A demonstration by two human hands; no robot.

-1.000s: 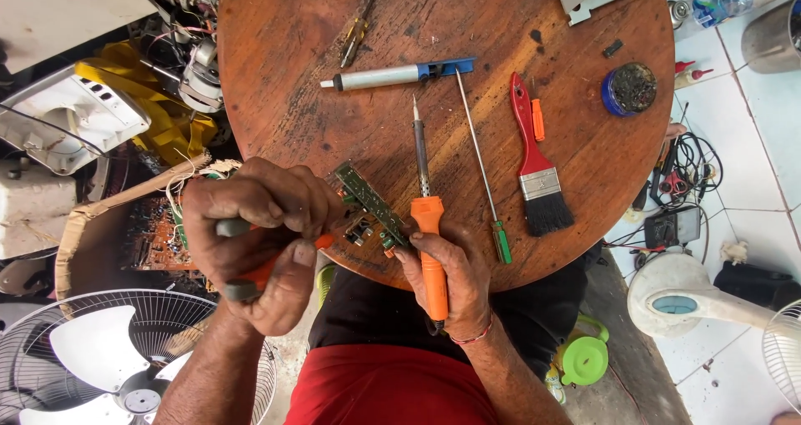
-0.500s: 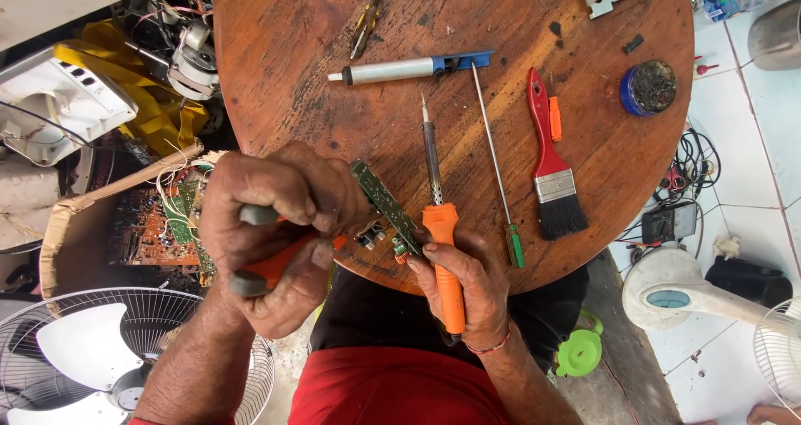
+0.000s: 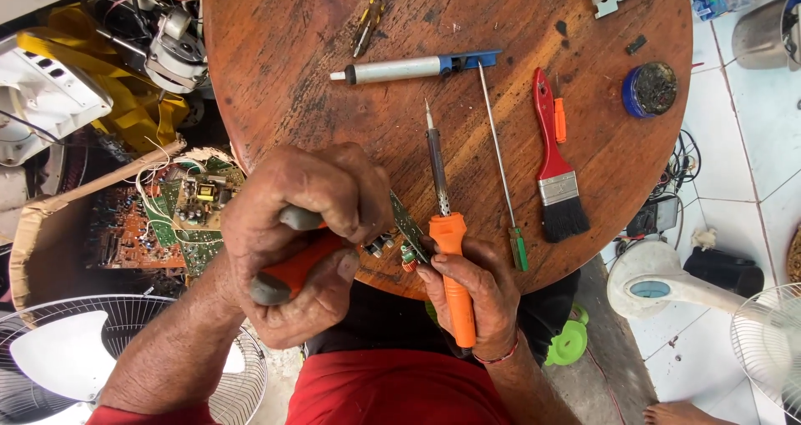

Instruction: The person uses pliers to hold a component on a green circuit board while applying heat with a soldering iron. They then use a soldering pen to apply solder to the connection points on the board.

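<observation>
My left hand (image 3: 292, 237) is closed around pliers with orange and grey handles (image 3: 288, 271). Their jaws are hidden behind my fingers, close to a small green circuit board (image 3: 409, 229) standing on edge at the near rim of the round wooden table (image 3: 275, 83). My right hand (image 3: 471, 296) pinches the board's lower end from the right. An orange-handled soldering iron (image 3: 446, 233) lies across that hand, its tip pointing away over the table.
On the table lie a white and blue desoldering pump (image 3: 409, 68), a thin green-handled screwdriver (image 3: 501, 166), a red-handled brush (image 3: 555, 166) and a blue round tin (image 3: 651, 89). A cardboard box of circuit boards (image 3: 158, 216) sits left, fans (image 3: 50, 367) below.
My left hand with the pliers has closed in on the board's left side, and its fingers now cover more of the board. The right hand and soldering iron keep their place.
</observation>
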